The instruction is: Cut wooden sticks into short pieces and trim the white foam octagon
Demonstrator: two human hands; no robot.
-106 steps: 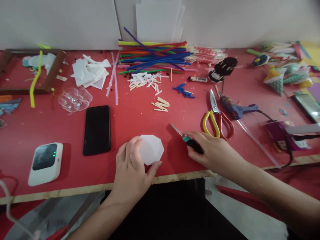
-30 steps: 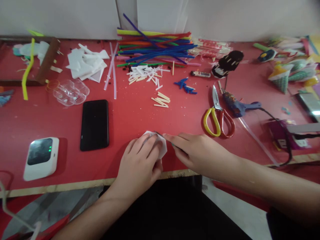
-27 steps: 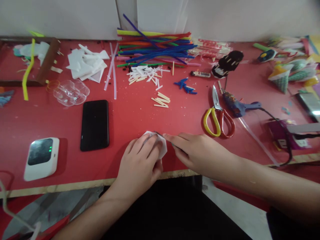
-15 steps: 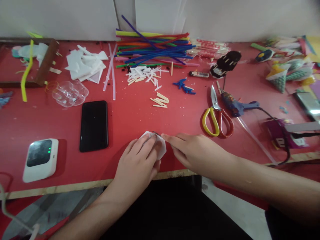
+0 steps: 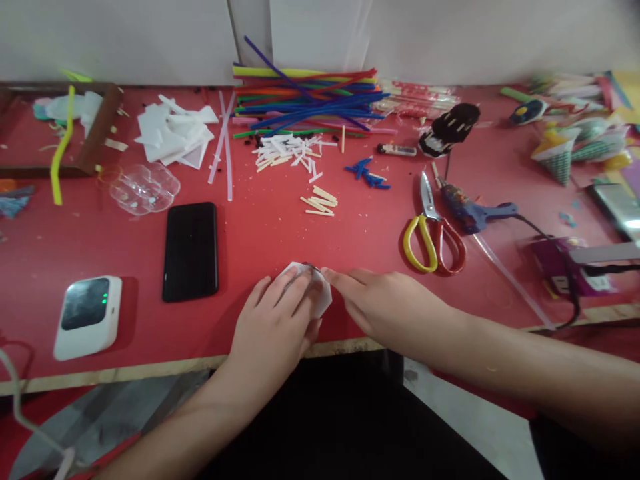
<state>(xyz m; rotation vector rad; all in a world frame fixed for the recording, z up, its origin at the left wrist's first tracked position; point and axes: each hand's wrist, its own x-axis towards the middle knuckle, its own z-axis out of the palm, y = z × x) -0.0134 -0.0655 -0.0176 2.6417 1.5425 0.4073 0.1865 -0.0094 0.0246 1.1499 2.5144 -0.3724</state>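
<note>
Near the front edge of the table, my left hand (image 5: pixel 273 317) holds a small white paper piece (image 5: pixel 324 298) with angular corners. Its fingers lie across the top, and the thumb is at the near side. Something dark shows at the far edge of the paper, partly covered by fingers; its kind is unclear. My right hand (image 5: pixel 383 297) is closed, with the index fingertip at the paper's upper right edge. Whatever it pinches is hidden. Beyond the hands lie short pale sticks (image 5: pixel 320 201), white strips (image 5: pixel 290 150) and blue pieces (image 5: pixel 367 173).
Yellow-and-red-handled scissors (image 5: pixel 433 233) and a glue gun (image 5: pixel 473 210) lie to the right. A black phone (image 5: pixel 190 252) and a white device (image 5: pixel 87 317) are on the left. Pipe cleaners (image 5: pixel 310 100), paper scraps (image 5: pixel 175 130) and a wooden frame (image 5: pixel 103 130) lie farther back.
The view has shifted slightly, so things on the left appear a little farther right. Both hands stay at the paper piece with almost the same pose.
</note>
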